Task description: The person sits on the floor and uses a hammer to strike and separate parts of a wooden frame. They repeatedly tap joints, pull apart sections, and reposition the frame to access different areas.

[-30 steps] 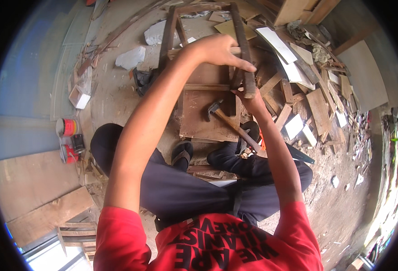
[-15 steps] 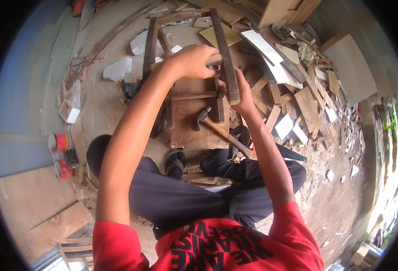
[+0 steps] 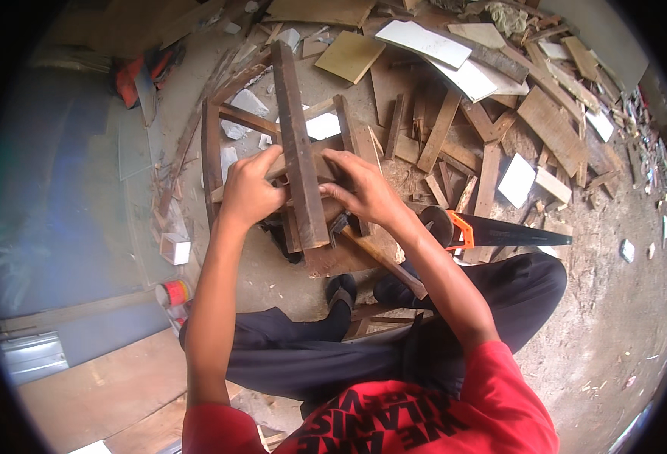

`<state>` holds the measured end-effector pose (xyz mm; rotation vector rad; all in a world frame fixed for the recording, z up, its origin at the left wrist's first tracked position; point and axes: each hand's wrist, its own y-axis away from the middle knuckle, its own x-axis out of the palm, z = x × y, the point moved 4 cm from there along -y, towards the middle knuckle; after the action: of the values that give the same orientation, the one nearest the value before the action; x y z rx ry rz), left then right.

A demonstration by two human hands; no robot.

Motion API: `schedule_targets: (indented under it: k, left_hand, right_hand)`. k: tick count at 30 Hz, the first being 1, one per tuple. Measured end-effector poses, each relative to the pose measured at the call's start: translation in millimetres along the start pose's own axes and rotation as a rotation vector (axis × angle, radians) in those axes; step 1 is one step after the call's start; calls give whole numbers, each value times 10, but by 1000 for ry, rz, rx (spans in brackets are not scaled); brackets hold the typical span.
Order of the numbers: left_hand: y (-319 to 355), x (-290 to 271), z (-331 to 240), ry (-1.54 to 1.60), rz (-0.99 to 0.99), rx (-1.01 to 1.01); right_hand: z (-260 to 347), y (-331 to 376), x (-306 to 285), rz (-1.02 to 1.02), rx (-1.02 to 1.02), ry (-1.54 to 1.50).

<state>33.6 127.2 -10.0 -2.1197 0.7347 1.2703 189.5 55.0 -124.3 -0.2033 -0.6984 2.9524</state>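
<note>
A dark brown wooden frame (image 3: pixel 301 151) is held up in front of me, one long bar tilted toward me and crossbars behind it. My left hand (image 3: pixel 254 189) is closed round a crossbar just left of that bar. On the bar's other side, my right hand (image 3: pixel 363 188) grips the frame, thumb and fingers bent round the wood; some fingertips are hidden. Beneath the frame, a hammer (image 3: pixel 382 261) lies with its head on a low wooden board (image 3: pixel 326 262) and its handle slanting toward my right knee.
A handsaw (image 3: pixel 515 232) with an orange handle lies by my right knee. Wood offcuts (image 3: pixel 488 178) and white panels (image 3: pixel 428 45) are heaped at the far right. Small cans (image 3: pixel 173 293) stand left of my left knee, near a blue sheet (image 3: pixel 68 212).
The frame has turned and tilted, so one long bar now stands between my hands. My right hand has shifted its grip, and my view has swung to the right.
</note>
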Motion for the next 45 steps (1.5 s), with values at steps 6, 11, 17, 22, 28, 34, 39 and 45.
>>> schedule_targets:
  k: [6, 11, 17, 22, 28, 34, 39, 45]
  left_hand:
    - [-25, 22, -68, -53, 11, -29]
    - [-56, 29, -92, -47, 12, 32]
    - [-68, 17, -92, -85, 61, 45]
    - [-50, 38, -87, -96, 51, 41]
    - [-64, 41, -110, -32, 48, 31]
    - [-12, 40, -32, -70, 32, 23]
    - [0, 35, -18, -109, 39, 15]
    - [-6, 29, -44, -125, 18, 19]
  right_hand:
    - [-108, -6, -19, 22, -42, -93]
    - [-145, -62, -51, 92, -79, -179]
    - [-152, -121, -85, 162, -72, -202]
    - [-174, -151, -97, 181, -82, -202]
    - [-173, -143, -95, 178, -67, -182]
    - [-144, -137, -84, 179, -62, -156]
    - [-114, -134, -70, 177, -68, -85]
    - [-112, -121, -59, 190, 12, -47]
